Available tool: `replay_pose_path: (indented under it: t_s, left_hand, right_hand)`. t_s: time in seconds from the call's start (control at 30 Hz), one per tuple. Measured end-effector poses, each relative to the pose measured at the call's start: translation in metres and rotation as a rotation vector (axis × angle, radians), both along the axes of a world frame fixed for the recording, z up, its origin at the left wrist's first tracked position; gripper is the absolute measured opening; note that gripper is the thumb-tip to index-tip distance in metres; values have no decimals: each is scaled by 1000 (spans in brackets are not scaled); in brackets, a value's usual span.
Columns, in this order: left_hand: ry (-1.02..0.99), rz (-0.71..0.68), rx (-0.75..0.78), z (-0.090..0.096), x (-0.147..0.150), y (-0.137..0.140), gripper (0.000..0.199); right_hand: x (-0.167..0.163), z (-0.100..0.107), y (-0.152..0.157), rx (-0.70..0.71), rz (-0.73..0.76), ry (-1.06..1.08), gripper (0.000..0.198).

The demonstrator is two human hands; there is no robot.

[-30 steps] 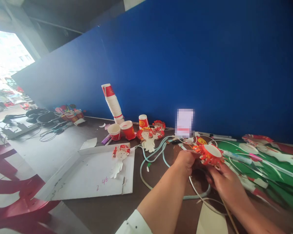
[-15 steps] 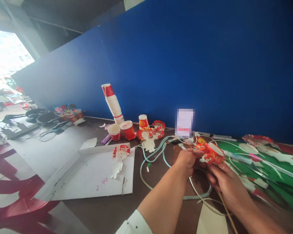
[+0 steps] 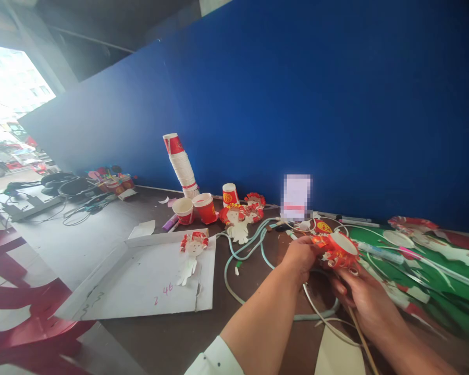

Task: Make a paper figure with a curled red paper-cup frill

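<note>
Between my hands is a red paper cup cut into curled strips point(image 3: 338, 249), its round white base turned toward me. My left hand point(image 3: 303, 255) is closed, pinching the strips on its left side. From below and the right, my right hand point(image 3: 355, 284) grips the same piece with its fingers closed. Some of the right fingertips are hidden behind the cup. Looped cables point(image 3: 258, 247) lie on the brown table under my hands. A finished paper-cup doll point(image 3: 193, 252) with red curled hair rests on the white cardboard tray point(image 3: 133, 281) to the left.
Farther back stand a tall leaning stack of paper cups point(image 3: 183, 169), single red cups point(image 3: 206, 208) and more cup dolls point(image 3: 240, 221). Against the blue partition point(image 3: 316, 104) lie markers point(image 3: 359, 221). A green mat point(image 3: 445, 271) with cut pieces spreads to the right; pink stools point(image 3: 42, 317) stand left.
The cut cup has turned a little in my fingers, so its white base and curled strips show more fully. Both hands stay in nearly the same place.
</note>
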State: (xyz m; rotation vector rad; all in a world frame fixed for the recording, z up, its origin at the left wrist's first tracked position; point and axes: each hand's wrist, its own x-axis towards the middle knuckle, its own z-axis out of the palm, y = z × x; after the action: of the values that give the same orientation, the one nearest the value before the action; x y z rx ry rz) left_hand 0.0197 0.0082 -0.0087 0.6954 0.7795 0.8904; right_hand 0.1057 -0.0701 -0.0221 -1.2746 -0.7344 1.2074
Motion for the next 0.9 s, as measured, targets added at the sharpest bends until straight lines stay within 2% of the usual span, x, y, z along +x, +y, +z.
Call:
replay_pose_path:
  t_s: [0.13, 0.37, 0.63, 0.9]
  left_hand:
    - [60, -10, 15, 2, 0, 0, 33]
    - [76, 8, 33, -2, 2, 1, 31]
    - [88, 14, -9, 2, 3, -1, 24]
    - [55, 13, -17, 3, 1, -4, 24]
  right_hand:
    - [-2, 2, -1, -7, 7, 33, 26]
    - [-4, 2, 2, 97, 27, 141, 21]
    - [-3, 2, 3, 129, 6, 197, 21]
    - [-8, 10, 2, 117, -75, 142, 24]
